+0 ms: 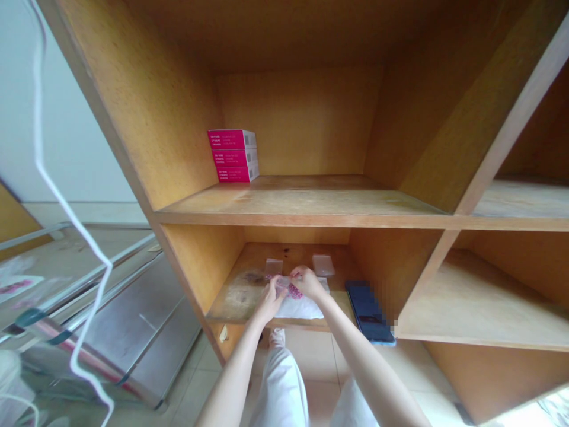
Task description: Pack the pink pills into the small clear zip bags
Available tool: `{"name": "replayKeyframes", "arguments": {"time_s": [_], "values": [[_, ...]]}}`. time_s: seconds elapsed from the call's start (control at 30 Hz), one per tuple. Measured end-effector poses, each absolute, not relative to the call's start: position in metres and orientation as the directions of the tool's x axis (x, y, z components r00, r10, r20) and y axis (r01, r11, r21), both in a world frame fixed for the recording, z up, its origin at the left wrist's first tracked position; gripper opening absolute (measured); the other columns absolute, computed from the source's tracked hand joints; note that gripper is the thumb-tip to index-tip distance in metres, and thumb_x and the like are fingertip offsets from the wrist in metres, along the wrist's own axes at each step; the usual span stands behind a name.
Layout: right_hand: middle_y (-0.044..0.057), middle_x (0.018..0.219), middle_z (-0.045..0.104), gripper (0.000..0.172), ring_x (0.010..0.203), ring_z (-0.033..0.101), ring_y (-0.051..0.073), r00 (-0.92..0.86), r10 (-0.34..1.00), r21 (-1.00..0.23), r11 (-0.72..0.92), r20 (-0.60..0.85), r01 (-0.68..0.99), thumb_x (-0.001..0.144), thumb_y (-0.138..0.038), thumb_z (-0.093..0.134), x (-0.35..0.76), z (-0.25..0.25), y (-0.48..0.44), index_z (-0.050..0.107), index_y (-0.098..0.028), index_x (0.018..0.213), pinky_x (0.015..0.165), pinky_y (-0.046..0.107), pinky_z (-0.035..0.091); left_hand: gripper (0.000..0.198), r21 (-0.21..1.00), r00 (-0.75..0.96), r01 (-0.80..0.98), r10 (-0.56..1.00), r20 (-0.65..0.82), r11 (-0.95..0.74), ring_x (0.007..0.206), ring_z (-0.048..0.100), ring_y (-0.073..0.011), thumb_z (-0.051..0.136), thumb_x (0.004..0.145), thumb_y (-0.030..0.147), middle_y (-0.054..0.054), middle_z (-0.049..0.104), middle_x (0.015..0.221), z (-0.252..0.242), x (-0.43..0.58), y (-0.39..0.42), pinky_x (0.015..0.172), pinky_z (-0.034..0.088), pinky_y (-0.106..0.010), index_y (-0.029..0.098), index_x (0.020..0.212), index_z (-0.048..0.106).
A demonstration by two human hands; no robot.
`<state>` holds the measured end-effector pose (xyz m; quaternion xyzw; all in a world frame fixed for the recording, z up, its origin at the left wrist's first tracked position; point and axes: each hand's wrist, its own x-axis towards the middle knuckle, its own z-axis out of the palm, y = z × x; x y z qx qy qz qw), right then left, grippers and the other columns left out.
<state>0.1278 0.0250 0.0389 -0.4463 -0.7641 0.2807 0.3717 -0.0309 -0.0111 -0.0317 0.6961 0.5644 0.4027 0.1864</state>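
Note:
Both hands are inside the lower shelf compartment, close together. My left hand [271, 298] is closed on a small clear plastic bag [281, 283]. My right hand [306, 282] is at the bag's right side, its fingers pinched together; what they hold is too small to make out. Just below the fingers lie small pink beads [294, 291], over a white sheet [300, 308]. Behind the hands, one clear packet [274, 266] lies to the left and another clear packet [323, 265] to the right, on the wooden shelf [235, 296].
A dark phone-like slab [370, 313] lies at the compartment's right, over the front edge. Three stacked pink boxes [232, 156] stand on the upper shelf [311, 198]. A white cable [95, 290] hangs at the left, before a metal rack [146, 332].

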Motion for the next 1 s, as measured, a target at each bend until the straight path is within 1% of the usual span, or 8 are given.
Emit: {"name": "replayKeyframes", "arguments": {"time_s": [0.13, 0.2, 0.33, 0.43, 0.6, 0.8, 0.9, 1.0], "values": [[0.003, 0.062, 0.062, 0.021, 0.059, 0.054, 0.011, -0.458, 0.836, -0.735, 0.509, 0.301, 0.447, 0.074, -0.018, 0.048, 0.120, 0.042, 0.021, 0.061, -0.014, 0.058, 0.060, 0.019, 0.039, 0.047, 0.719, 0.041, 0.627, 0.934, 0.354, -0.300, 0.110, 0.047, -0.0207, 0.041, 0.081, 0.043, -0.012, 0.050, 0.118, -0.034, -0.032, -0.010, 0.093, 0.036, -0.039, 0.020, 0.121, 0.032], [0.003, 0.062, 0.063, 0.026, 0.060, 0.055, 0.011, -0.481, 0.821, -0.751, 0.521, 0.309, 0.406, 0.077, -0.021, 0.046, 0.122, 0.040, 0.022, 0.061, -0.014, 0.058, 0.061, 0.019, 0.039, 0.048, 0.719, 0.038, 0.626, 0.933, 0.358, -0.302, 0.110, 0.047, -0.0206, 0.040, 0.081, 0.043, -0.012, 0.049, 0.119, -0.033, -0.031, -0.010, 0.093, 0.036, -0.039, 0.020, 0.121, 0.031], [0.006, 0.075, 0.067, 0.020, 0.068, 0.059, 0.013, -0.352, 0.875, -0.814, 0.455, 0.333, 0.361, 0.076, -0.019, 0.046, 0.133, 0.035, 0.030, 0.065, -0.014, 0.070, 0.064, 0.021, 0.042, 0.046, 0.711, 0.025, 0.636, 0.929, 0.370, -0.300, 0.111, 0.046, -0.0200, 0.039, 0.081, 0.043, -0.011, 0.048, 0.121, -0.030, -0.030, -0.013, 0.093, 0.036, -0.038, 0.020, 0.120, 0.033], [0.007, 0.077, 0.067, 0.018, 0.070, 0.060, 0.014, -0.265, 0.919, -0.822, 0.384, 0.293, 0.422, 0.073, -0.013, 0.047, 0.143, 0.030, 0.037, 0.065, -0.012, 0.074, 0.063, 0.021, 0.042, 0.045, 0.711, 0.032, 0.636, 0.931, 0.363, -0.299, 0.109, 0.047, -0.0197, 0.039, 0.082, 0.043, -0.011, 0.049, 0.120, -0.026, -0.028, -0.015, 0.094, 0.035, -0.038, 0.019, 0.120, 0.033], [0.007, 0.077, 0.068, 0.019, 0.071, 0.061, 0.015, -0.252, 0.948, -0.735, 0.312, 0.196, 0.602, 0.068, -0.007, 0.049, 0.150, 0.026, 0.042, 0.066, -0.013, 0.074, 0.061, 0.019, 0.040, 0.046, 0.718, 0.025, 0.637, 0.939, 0.343, -0.279, 0.105, 0.050, -0.0198, 0.039, 0.082, 0.043, -0.011, 0.050, 0.117, -0.024, -0.028, -0.017, 0.093, 0.036, -0.039, 0.019, 0.121, 0.032], [0.009, 0.071, 0.068, 0.014, 0.067, 0.062, 0.016, -0.247, 0.967, -0.561, 0.238, 0.060, 0.793, 0.066, -0.012, 0.055, 0.133, 0.025, 0.046, 0.068, -0.013, 0.070, 0.054, 0.019, 0.038, 0.047, 0.715, 0.031, 0.636, 0.935, 0.353, -0.291, 0.104, 0.050, -0.0195, 0.039, 0.082, 0.043, -0.011, 0.050, 0.117, -0.024, -0.028, -0.018, 0.093, 0.036, -0.039, 0.019, 0.122, 0.031], [0.011, 0.072, 0.068, 0.012, 0.068, 0.063, 0.016, -0.211, 0.977, -0.485, 0.201, 0.034, 0.851, 0.065, -0.013, 0.056, 0.123, 0.023, 0.052, 0.068, -0.013, 0.068, 0.054, 0.019, 0.039, 0.046, 0.710, 0.031, 0.640, 0.933, 0.358, -0.294, 0.106, 0.049, -0.0195, 0.038, 0.082, 0.042, -0.011, 0.050, 0.117, -0.025, -0.028, -0.017, 0.093, 0.036, -0.038, 0.018, 0.121, 0.032], [0.015, 0.073, 0.068, 0.012, 0.069, 0.063, 0.019, -0.197, 0.980, -0.462, 0.184, 0.021, 0.868, 0.065, -0.014, 0.057, 0.117, 0.021, 0.056, 0.068, -0.011, 0.067, 0.053, 0.020, 0.039, 0.044, 0.706, 0.022, 0.645, 0.931, 0.363, -0.291, 0.108, 0.047, -0.0192, 0.038, 0.082, 0.042, -0.011, 0.049, 0.119, -0.027, -0.028, -0.017, 0.094, 0.035, -0.039, 0.019, 0.120, 0.033]]}}
